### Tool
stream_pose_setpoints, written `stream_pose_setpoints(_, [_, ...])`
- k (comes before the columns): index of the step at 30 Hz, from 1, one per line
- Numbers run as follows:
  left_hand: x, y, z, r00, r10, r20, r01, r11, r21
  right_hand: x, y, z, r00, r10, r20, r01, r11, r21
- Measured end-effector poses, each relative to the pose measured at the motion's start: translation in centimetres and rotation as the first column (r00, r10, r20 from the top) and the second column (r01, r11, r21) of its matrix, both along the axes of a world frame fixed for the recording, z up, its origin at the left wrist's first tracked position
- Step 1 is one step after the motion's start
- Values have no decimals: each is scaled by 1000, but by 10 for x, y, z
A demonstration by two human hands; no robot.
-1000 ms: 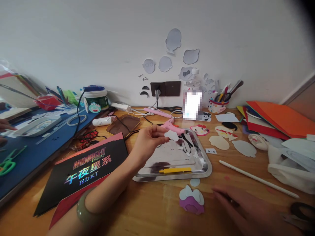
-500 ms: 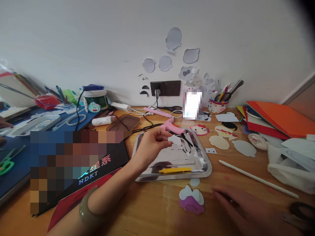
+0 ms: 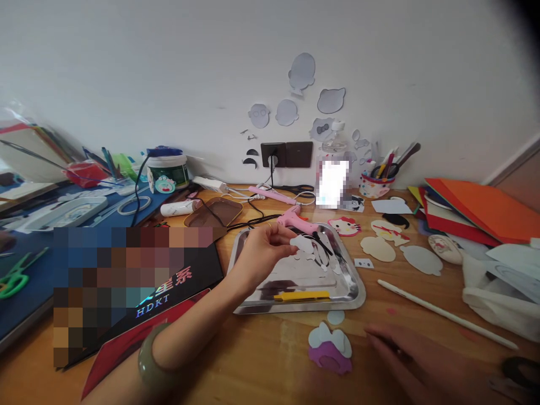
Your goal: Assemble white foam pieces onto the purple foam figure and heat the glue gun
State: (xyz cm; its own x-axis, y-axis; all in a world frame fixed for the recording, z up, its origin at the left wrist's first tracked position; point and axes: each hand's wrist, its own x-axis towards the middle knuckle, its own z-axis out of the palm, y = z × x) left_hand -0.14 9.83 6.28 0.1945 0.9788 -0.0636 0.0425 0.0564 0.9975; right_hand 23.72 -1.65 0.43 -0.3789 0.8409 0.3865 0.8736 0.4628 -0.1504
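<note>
Over the metal tray (image 3: 253,301), my left hand (image 3: 268,247) pinches a small white cut-out piece (image 3: 302,243) between thumb and fingers. More thin white and black cut-outs (image 3: 323,256) lie in the tray near it, beside a yellow craft knife (image 3: 304,296). My right hand (image 3: 422,360) rests low at the right, dim and slightly blurred, its thumb and finger tips close together; whatever may be between them does not show. Left of it lie purple and pale-blue layered cut-outs (image 3: 329,349), with a pale-blue oval (image 3: 336,317) just above them.
A pink glue gun (image 3: 295,219) leans on the tray's back rim. To the right are a white stick-like pen (image 3: 447,314), loose cut-outs (image 3: 377,248) and coloured sheets (image 3: 476,208). Black-handled scissors (image 3: 523,371) sit at the right edge. A black box (image 3: 181,281) stands left.
The whole view has shifted slightly down and right. Both hands keep nearly the same places; my left hand still pinches the white cut-out.
</note>
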Motion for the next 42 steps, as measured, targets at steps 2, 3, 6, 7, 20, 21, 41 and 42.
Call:
stream_pose_setpoints(2, [0,-1,1,1000,3,-5,-3,1000,-5,-1,0,1,1000,2,-7,-2,1000,0])
stream_pose_setpoints(3, [0,-1,1,1000,6,-11,-7,1000,-8,-1,0,2,1000,1,-6,-1,1000,1])
stream_pose_setpoints(6, [1,-1,2,999,16,-31,-16,1000,-12,-3,0,4,1000,-26,7,26,1000,5])
stream_pose_setpoints(7, [1,-1,2,999,14,-34,-15,1000,-13,-4,-1,4,1000,-24,11,24,1000,10])
stream_pose_setpoints(20, [1,-1,0,999,-8,-36,8,1000,-7,-2,1,2,998,6,-63,-6,1000,-9])
stream_pose_setpoints(21, [1,-1,0,999,-11,-42,11,1000,-2,-2,0,2,997,-6,-74,5,1000,-16])
stream_pose_setpoints(41, [23,-32,-2,981,-134,-141,137,990,13,-7,-5,-6,932,-235,-276,218,972,-90])
stream_pose_setpoints(42, [27,-37,-5,981,-144,-128,142,990,-23,-7,-5,-6,921,-250,-299,231,968,-96])
